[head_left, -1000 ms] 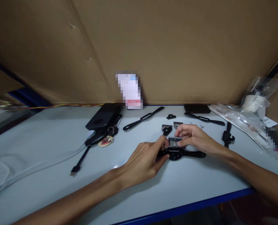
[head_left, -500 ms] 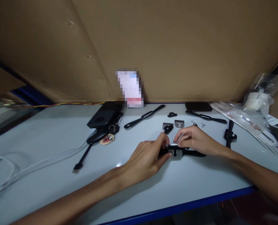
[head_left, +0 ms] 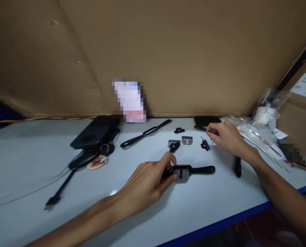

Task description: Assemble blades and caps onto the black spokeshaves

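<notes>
My left hand [head_left: 151, 178] grips the left part of a black two-handled tool [head_left: 203, 170] near the front of the table. A grey metal blade [head_left: 182, 176] lies against the tool's middle, under my left fingertips. My right hand [head_left: 223, 137] is farther back on the right, its fingers pinched together beside a small silver screw [head_left: 212, 141]; whether they grip it is hard to make out. Just left of it are a small black plate [head_left: 205, 145] and a wing screw [head_left: 202, 138]. Another blade [head_left: 187, 140] carries a wing screw, and a black plate [head_left: 174, 146] overlaps a further blade.
A black tool frame [head_left: 150, 130] lies at the back, near a black plate [head_left: 179, 130]. On the left are a black box [head_left: 93, 132], a cable and a round tag [head_left: 97, 162]. Plastic bags [head_left: 264, 128] lie at the right; a blurred screen [head_left: 131, 101] leans on the cardboard.
My right hand has left the tool and moved back and right to the small parts. My left hand still holds the tool. The view has shifted to the right.
</notes>
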The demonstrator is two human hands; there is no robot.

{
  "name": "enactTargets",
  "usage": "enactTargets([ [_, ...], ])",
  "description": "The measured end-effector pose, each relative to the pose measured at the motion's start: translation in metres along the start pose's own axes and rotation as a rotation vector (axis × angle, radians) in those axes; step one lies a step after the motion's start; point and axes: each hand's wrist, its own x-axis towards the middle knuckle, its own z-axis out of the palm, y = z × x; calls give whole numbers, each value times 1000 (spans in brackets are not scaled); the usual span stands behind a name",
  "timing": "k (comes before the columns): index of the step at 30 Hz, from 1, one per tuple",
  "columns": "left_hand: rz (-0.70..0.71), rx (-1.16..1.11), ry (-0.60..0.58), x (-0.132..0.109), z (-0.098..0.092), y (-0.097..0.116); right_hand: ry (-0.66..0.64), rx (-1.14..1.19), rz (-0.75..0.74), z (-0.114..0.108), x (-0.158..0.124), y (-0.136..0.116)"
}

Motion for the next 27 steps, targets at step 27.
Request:
enactTargets([
  [27,-74,-12,-96,4,-6,4,-302,100,-41,32,-2,-2],
])
